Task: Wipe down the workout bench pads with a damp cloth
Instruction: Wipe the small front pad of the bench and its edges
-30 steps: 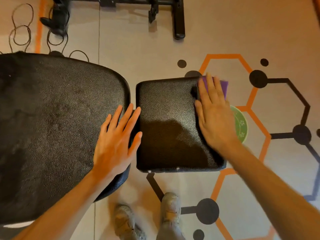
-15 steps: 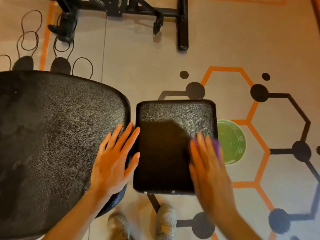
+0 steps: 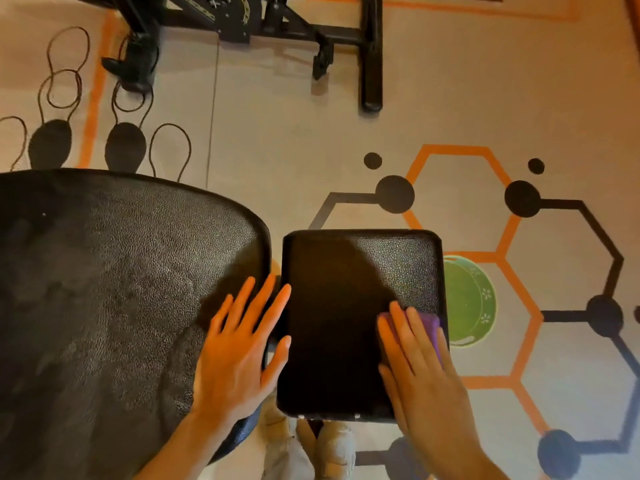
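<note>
Landmark: the small seat pad point(image 3: 360, 306), a black rounded rectangle whose long axis ran away from the person toward the black machine frame point(image 3: 370, 53).
Cloth: a purple cloth point(image 3: 431, 323) lay flat on the seat pad at its right edge, in the near half; only its far and right margins showed past the fingers.
Right hand: the right hand point(image 3: 420, 365) lay on top of the cloth, fingers straight and together, pressing it onto the seat pad; fingertips pointed away from the person, along the pad's long axis.
Left hand: the left hand point(image 3: 239, 355) rested flat and released, gripping nothing, its palm on the large back pad point(image 3: 114, 299) just left of the seat pad, its thumb and fingertips reaching across the gap to the seat pad's left edge.
Seat pad surface: most of it looked dark and smooth; a lighter pebbled patch remained at its far right corner, beyond the cloth.
Green dish: a round green dish point(image 3: 474, 303) sat on the floor just right of the seat pad, partly hidden under its edge; I cannot tell what it held.
Shoes: two pale shoes point(image 3: 311, 448) stood on the patterned floor point(image 3: 294, 161) at the seat pad's near edge.
</note>
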`<move>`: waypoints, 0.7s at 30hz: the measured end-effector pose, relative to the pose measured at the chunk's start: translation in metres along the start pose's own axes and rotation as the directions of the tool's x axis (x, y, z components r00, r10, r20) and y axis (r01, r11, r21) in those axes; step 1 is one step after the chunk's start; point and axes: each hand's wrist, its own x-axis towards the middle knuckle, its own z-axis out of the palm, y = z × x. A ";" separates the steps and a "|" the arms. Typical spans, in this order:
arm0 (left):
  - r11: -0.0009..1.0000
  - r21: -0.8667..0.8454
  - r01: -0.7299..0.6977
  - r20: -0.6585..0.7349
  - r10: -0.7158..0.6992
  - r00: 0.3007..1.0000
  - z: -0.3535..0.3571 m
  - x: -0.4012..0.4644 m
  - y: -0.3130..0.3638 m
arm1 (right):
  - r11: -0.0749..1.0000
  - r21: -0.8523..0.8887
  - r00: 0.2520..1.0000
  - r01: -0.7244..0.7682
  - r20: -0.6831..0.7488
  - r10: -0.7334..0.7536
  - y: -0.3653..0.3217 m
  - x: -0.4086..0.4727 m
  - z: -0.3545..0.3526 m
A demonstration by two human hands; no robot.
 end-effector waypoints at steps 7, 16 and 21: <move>0.997 -0.061 0.054 -0.015 -0.055 0.998 0.001 0.000 0.002 | 0.982 -0.162 0.995 -0.093 -0.035 0.089 -0.003 0.130 -0.015; 0.961 -0.126 0.246 -0.096 -0.258 0.961 -0.009 0.045 0.021 | 0.998 -0.061 0.993 -0.019 -0.117 0.012 0.003 0.126 -0.016; 0.958 -0.057 0.281 -0.092 -0.285 0.954 -0.003 0.046 0.021 | 0.966 0.167 0.966 0.200 -0.196 -0.166 0.029 0.132 -0.025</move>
